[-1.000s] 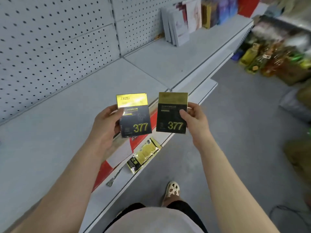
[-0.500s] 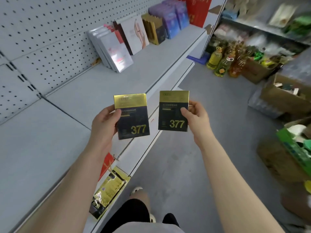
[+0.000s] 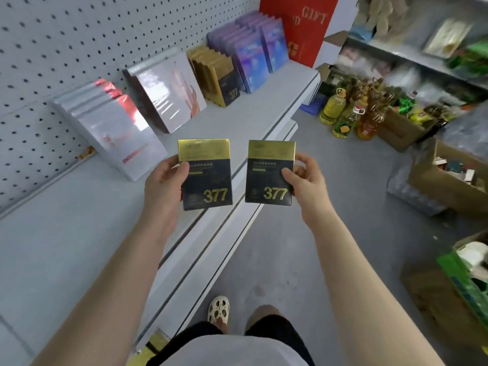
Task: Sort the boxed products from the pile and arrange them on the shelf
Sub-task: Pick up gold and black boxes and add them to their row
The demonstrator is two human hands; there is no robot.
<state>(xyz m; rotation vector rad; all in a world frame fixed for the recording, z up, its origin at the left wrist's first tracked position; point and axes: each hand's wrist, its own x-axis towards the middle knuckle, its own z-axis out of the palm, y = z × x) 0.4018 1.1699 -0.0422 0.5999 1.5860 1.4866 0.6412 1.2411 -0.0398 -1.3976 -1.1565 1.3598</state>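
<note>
I am holding 2 matching gold-and-black boxes upright at the centre of the frame, long axes vertical, each printed with "377" in gold at its lower right; the smaller print is too blurred to read. My left hand (image 3: 169, 183) is pinching the left box (image 3: 205, 174) by its left edge, my right hand (image 3: 303, 180) is pinching the right box (image 3: 270, 172) by its right edge. Their matching row of gold boxes (image 3: 216, 75), also marked "377", is standing on the shelf (image 3: 253, 114) above and slightly left of centre, so my left hand is nearer. Further up, a red carton (image 3: 303, 25) is reading "GIFT".
</note>
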